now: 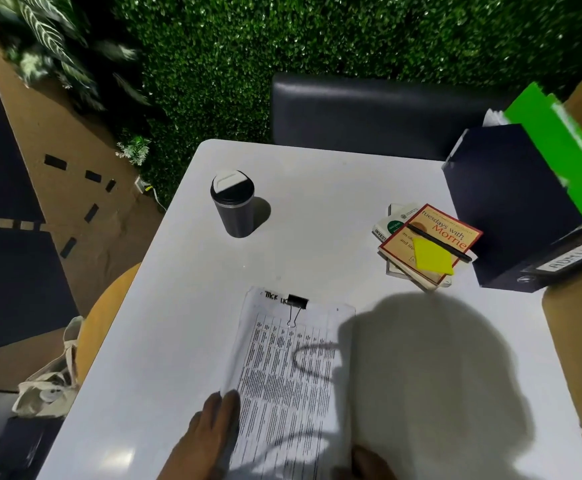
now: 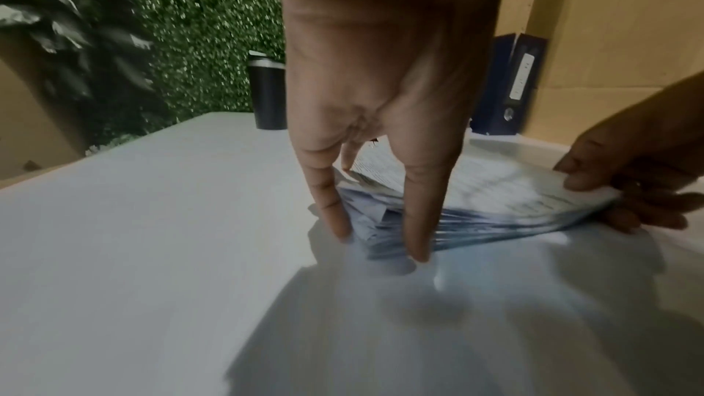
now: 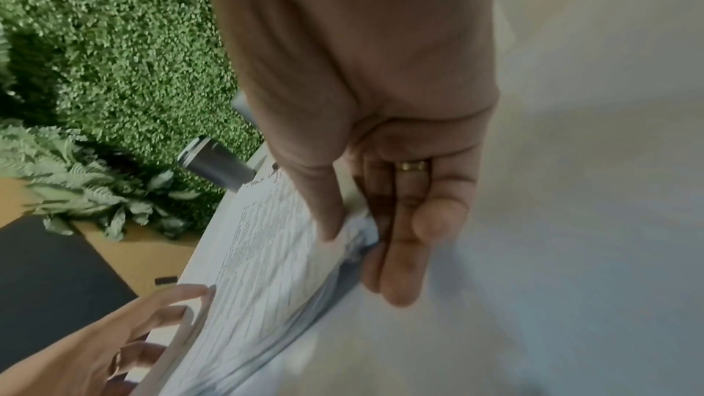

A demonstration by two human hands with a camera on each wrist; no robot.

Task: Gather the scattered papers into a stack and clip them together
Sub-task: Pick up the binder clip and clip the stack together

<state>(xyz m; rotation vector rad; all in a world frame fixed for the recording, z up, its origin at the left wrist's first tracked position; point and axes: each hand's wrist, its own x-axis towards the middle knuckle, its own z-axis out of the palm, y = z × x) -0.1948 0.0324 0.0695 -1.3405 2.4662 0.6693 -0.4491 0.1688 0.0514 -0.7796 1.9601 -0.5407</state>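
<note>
On the white table [image 1: 317, 202], your left hand [image 1: 206, 434] presses straight fingers [image 2: 415, 216] against the paper stack [image 1: 282, 375], on your side of the travel mug [image 1: 233, 209]. Your right hand [image 3: 362, 137] pinches its raised corner. Lifting could slide uneven sheets from the binder clip [image 1: 297, 301], nearer the mug.

Perhaps artificial hedge wall [image 1: 282, 36], white table [image 1: 317, 209]
</note>
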